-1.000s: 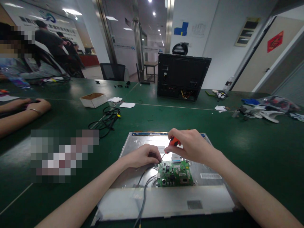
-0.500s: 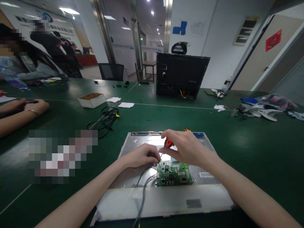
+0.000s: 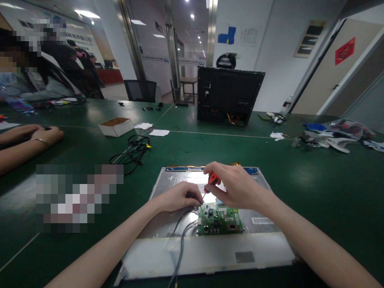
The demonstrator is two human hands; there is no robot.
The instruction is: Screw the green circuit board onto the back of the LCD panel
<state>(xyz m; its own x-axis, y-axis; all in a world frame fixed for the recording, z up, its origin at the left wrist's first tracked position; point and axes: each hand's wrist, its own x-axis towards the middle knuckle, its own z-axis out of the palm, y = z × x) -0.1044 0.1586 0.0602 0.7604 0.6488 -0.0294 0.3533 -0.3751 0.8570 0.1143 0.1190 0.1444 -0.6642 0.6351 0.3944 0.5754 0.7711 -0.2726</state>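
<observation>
A silver metal panel point(image 3: 264, 252) lies flat on the green table in front of me, with a small green circuit board point(image 3: 220, 223) on its middle. My right hand point(image 3: 234, 184) is closed round an orange-handled screwdriver point(image 3: 212, 179), whose thin shaft points down-left to the board's upper left corner. My left hand point(image 3: 179, 197) is pinched at that same corner, right by the screwdriver tip; what its fingertips hold is too small to make out. Grey cables point(image 3: 181, 246) run from the board's left side toward the panel's near edge.
A black monitor housing point(image 3: 228, 96) stands upright at the back. A small open cardboard box point(image 3: 116, 126) and a black cable bundle point(image 3: 133, 150) lie at the left. Another person's forearms point(image 3: 27, 142) rest on the table's left side. Plastic parts and bags point(image 3: 336, 138) sit far right.
My right hand with the screwdriver has shifted slightly left and the handle has turned a little. The left hand stays pinched at the board's corner.
</observation>
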